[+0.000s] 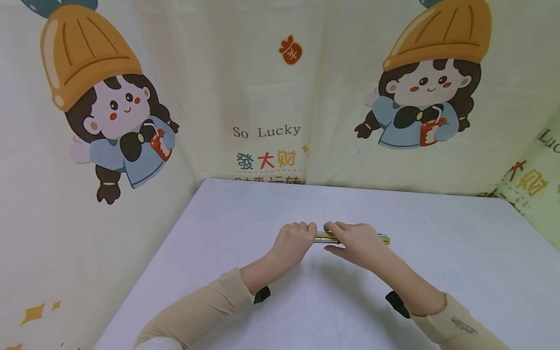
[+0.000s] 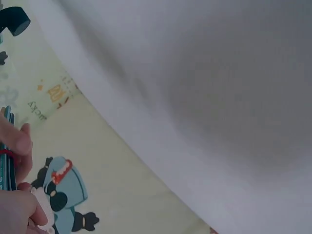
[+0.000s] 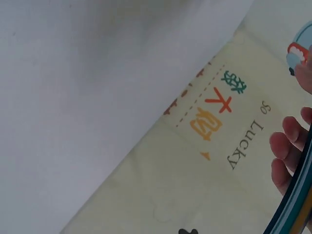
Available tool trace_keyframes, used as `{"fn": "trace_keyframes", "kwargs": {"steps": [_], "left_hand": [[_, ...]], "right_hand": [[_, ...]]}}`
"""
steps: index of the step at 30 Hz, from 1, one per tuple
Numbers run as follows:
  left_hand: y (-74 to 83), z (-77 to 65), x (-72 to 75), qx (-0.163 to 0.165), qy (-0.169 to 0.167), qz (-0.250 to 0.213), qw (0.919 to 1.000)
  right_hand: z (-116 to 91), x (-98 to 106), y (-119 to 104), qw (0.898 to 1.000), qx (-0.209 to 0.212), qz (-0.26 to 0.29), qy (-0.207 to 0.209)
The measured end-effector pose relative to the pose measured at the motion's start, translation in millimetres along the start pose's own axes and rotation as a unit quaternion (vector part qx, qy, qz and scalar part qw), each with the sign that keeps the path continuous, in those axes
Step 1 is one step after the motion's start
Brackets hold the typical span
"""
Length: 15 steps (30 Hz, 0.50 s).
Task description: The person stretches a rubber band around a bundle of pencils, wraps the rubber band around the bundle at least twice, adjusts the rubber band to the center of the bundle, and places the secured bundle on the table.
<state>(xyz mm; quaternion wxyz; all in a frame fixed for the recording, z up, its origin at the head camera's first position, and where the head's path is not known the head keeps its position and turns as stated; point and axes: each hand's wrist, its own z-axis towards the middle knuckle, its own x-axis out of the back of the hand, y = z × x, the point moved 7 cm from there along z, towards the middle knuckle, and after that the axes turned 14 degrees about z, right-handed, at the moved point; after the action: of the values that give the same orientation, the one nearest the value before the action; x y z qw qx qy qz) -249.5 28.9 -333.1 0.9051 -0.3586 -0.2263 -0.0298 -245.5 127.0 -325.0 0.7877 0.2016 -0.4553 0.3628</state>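
A bundle of slim pencils (image 1: 324,237) in yellow, teal and dark blue is held level above the white table. My left hand (image 1: 294,243) grips its left end in a fist. Around the bundle's middle to right part lies my right hand (image 1: 360,243), fingers over the far side and thumb on the near side. A red band (image 2: 7,152) circles the pencils (image 2: 4,173) by the right hand's fingers in the left wrist view. In the right wrist view, curled fingertips (image 3: 286,146) show behind the pencils (image 3: 295,204); the rest of that hand is cut off.
The white table (image 1: 245,209) spreads under both hands. Behind it and to the left hangs a cream curtain (image 1: 262,87) printed with cartoon figures and lettering. A dark strap piece (image 1: 397,304) shows under the right wrist, and another (image 1: 262,294) under the left.
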Motion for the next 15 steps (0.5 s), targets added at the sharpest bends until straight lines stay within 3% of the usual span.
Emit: {"fn": "trace_keyframes", "kwargs": {"steps": [6,15], "left_hand": [[-12.2,-1.1,-10.0,0.009,-0.011,-0.018,0.9997],[-23.0,-4.7,-27.1,0.019,-0.03,-0.051,0.9981]], "right_hand": [[-9,16,17,0.999,0.001,0.005,0.037],[-22,17,33,0.998,0.017,0.001,0.061]]}}
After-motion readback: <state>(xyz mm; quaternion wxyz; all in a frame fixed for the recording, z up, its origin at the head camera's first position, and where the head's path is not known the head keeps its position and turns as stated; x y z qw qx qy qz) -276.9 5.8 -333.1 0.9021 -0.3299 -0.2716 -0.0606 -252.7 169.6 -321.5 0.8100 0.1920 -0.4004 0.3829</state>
